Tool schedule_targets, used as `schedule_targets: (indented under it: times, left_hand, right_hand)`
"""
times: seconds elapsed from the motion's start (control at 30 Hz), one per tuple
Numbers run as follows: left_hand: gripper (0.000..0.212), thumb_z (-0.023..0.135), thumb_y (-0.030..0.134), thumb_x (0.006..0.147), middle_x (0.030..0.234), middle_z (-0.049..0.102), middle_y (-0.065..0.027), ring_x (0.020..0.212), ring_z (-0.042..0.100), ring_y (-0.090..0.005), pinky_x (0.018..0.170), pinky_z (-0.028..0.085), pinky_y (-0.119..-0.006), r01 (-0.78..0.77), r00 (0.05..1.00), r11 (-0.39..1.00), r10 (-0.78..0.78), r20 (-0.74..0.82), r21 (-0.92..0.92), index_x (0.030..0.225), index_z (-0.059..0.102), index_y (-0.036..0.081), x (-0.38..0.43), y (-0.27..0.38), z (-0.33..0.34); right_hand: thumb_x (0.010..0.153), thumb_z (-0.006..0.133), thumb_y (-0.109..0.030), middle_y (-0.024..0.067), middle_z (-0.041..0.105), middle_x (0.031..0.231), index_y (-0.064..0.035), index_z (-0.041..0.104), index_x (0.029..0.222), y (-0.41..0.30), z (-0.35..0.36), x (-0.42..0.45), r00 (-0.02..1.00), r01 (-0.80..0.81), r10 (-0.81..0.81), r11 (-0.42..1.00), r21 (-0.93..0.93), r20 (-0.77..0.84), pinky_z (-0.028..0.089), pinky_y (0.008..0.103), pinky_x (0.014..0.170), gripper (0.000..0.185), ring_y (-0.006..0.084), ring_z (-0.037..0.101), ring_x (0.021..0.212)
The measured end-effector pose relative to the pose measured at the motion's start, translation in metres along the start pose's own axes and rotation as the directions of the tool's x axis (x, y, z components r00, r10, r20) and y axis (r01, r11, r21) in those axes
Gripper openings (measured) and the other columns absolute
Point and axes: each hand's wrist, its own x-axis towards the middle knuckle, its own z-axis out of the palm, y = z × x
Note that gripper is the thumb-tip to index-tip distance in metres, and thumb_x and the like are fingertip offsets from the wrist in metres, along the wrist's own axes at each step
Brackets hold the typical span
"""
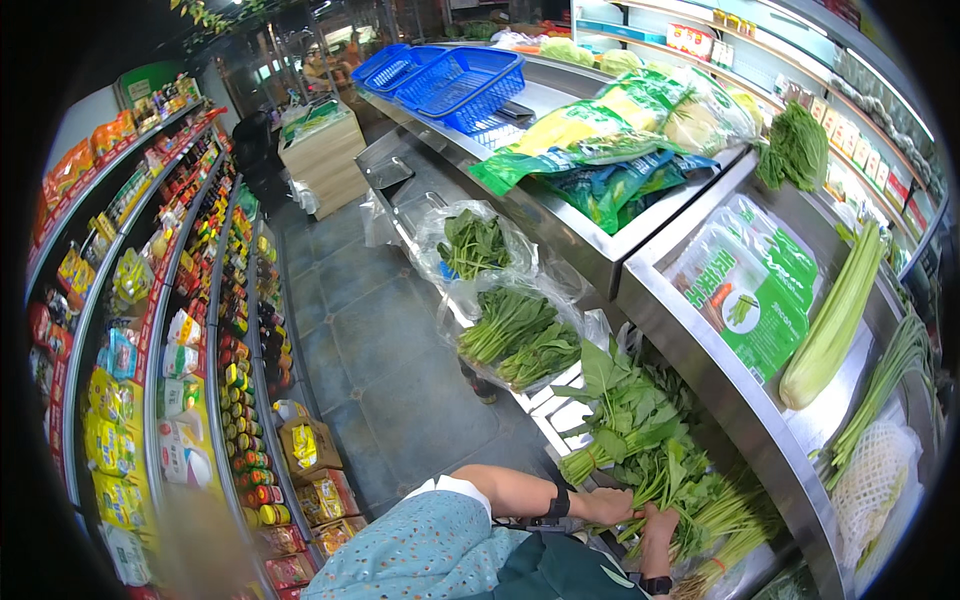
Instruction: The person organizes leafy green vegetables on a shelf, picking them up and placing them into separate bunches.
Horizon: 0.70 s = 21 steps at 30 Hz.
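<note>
My left hand (609, 506) and my right hand (660, 520) are close together at the lower right, both on the stems of a bunch of leafy greens (671, 469). Fingers of both look bent around the stems, partly hidden by leaves. Just left of them lies another bunch with a tie around its stems (581, 463). Below and to the right are long thin-stemmed greens (731, 525), one bunch bound with a red band. Farther up the low shelf, leafy bunches (517, 334) rest on clear plastic, and more greens (474, 244) sit in a clear bag.
A steel-edged display counter (720, 360) curves along the right, bearing a celery-like stalk (832, 322), green packaging (757, 292) and bagged vegetables (600, 127). Blue plastic baskets (465, 82) stand at its far end. Grocery shelves (157, 300) line the left, beyond the tiled floor (375, 360).
</note>
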Motion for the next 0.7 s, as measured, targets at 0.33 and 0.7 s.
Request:
schedule_targets:
  times: [0.33, 0.7]
  left_hand:
    - [0.045, 0.047, 0.034, 0.091, 0.094, 0.065, -0.0247, 0.087, 0.064, -0.0394, 0.073, 0.050, -0.046, -0.105, 0.994, 0.989, 0.102, 0.033, 0.103, 0.107, 0.047, -0.007, 0.004, 0.005, -0.015]
    - [0.040, 0.046, 0.032, 0.091, 0.086, 0.066, -0.0234, 0.078, 0.065, -0.0400, 0.070, 0.051, -0.048, -0.093, 0.996, 0.987, 0.093, 0.006, 0.134, 0.106, 0.049, -0.005, -0.007, 0.006, -0.012]
  right_hand:
    - [0.081, 0.058, 0.003, 0.0075, 0.060, 0.060, 0.0013, 0.058, 0.092, -0.011, -0.006, 0.003, 0.996, 0.025, -0.011, 0.986, 0.164, -0.085, 0.030, 0.0248, 0.035, 0.011, 0.0137, 0.049, 0.040]
    - [0.080, 0.062, 0.004, 0.0095, 0.061, 0.069, 0.0013, 0.055, 0.093, 0.004, -0.013, 0.007, 0.991, -0.058, 0.075, 0.987, 0.149, -0.108, 0.030, 0.0254, 0.034, 0.015, 0.0156, 0.054, 0.043]
